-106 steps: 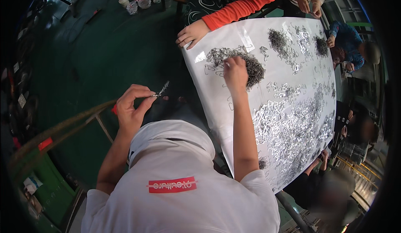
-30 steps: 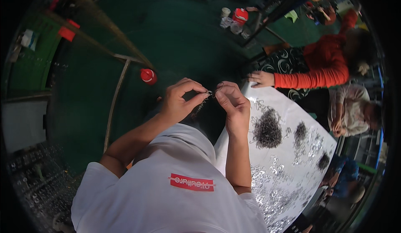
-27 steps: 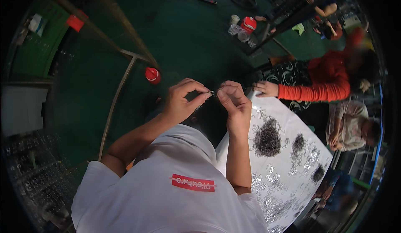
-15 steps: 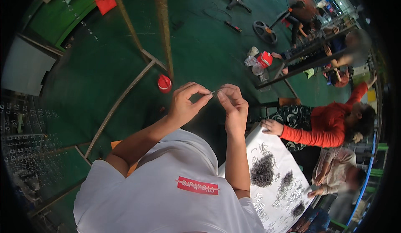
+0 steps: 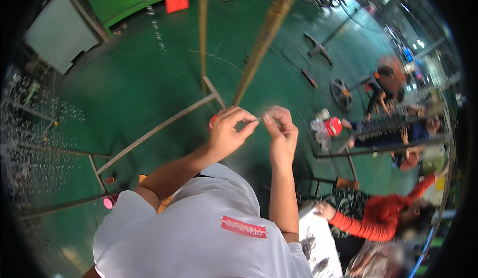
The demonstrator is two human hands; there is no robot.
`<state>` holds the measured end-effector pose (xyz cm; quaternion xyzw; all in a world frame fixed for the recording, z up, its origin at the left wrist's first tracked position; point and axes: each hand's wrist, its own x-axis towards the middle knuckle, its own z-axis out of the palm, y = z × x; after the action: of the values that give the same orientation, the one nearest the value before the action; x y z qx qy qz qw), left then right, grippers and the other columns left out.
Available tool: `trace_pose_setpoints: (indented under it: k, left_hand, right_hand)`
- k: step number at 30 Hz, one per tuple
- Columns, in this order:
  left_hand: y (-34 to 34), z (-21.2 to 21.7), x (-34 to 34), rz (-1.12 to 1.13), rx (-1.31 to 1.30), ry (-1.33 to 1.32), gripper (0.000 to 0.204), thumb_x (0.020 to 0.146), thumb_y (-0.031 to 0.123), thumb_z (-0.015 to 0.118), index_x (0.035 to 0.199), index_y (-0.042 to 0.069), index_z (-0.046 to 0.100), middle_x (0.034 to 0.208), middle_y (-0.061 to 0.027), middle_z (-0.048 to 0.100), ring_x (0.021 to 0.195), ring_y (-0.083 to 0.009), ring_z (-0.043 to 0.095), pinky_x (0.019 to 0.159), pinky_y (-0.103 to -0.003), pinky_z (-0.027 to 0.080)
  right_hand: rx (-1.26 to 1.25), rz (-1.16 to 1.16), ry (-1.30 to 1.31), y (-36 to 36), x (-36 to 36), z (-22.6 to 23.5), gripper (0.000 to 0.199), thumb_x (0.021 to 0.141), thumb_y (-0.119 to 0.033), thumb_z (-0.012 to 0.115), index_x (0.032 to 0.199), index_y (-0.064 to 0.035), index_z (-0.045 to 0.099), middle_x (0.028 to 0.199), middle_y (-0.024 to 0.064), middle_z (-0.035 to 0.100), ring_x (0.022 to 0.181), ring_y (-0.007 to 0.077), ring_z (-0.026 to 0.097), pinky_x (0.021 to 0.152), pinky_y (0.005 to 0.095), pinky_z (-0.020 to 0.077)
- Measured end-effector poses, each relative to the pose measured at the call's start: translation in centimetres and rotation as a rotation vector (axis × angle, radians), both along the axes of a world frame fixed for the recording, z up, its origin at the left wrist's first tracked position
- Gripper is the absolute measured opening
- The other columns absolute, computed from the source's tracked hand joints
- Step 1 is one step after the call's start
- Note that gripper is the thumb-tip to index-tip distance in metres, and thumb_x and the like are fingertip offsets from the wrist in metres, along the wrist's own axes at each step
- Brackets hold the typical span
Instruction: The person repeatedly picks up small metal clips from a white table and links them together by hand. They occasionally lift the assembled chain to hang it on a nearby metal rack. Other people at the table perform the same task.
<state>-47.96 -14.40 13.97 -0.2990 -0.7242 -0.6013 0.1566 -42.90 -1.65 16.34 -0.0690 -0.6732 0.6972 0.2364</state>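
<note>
My left hand (image 5: 230,132) and my right hand (image 5: 283,137) are raised close together in front of my chest. Each is closed in a pinch, thumb against forefinger. Between their fingertips is a small thin metal piece (image 5: 259,119), with an end at each hand; it is too small for me to tell its exact kind. At the lower right, a white-covered table (image 5: 321,230) bears heaps of small dark metal pieces (image 5: 309,245), partly cut off by my shirt.
A rusty metal frame (image 5: 157,133) stands ahead on the green floor. Small metal pieces hang in rows (image 5: 47,143) at the left. A co-worker in a red sleeve (image 5: 363,225) reaches over the table. A red container (image 5: 332,126) and a fan base (image 5: 341,93) stand at the right.
My view has turned to the right, so the frame appears further right and the table has slid lower. My hands keep their pinch on the small metal piece.
</note>
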Motion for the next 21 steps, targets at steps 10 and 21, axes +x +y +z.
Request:
trace_pose_setpoints:
  k: [10, 21]
  left_hand:
    - [-6.9, 2.2, -5.1, 0.29, -0.086, -0.048, 0.018, 0.082, 0.007, 0.063, 0.1, 0.005, 0.063, 0.091, -0.0073, 0.064, 0.083, -0.0206, 0.06, 0.079, -0.032, 0.042]
    - [-11.6, 1.4, -5.9, 0.627, 0.042, -0.137, 0.013, 0.083, 0.004, 0.06, 0.095, 0.003, 0.065, 0.086, -0.009, 0.064, 0.078, -0.0234, 0.061, 0.072, -0.034, 0.047]
  right_hand:
    - [-0.012, 0.331, 0.083, -3.8, -12.3, 4.6, 0.005, 0.087, -0.007, 0.064, 0.088, -0.0035, 0.061, 0.088, -0.0015, 0.056, 0.082, 0.0079, 0.051, 0.077, 0.0221, 0.0414]
    - [0.118, 0.518, 0.253, -8.9, -26.5, 13.8, 0.014, 0.087, -0.013, 0.065, 0.094, -0.0013, 0.063, 0.084, -0.0017, 0.06, 0.079, 0.0054, 0.05, 0.074, 0.0208, 0.0391]
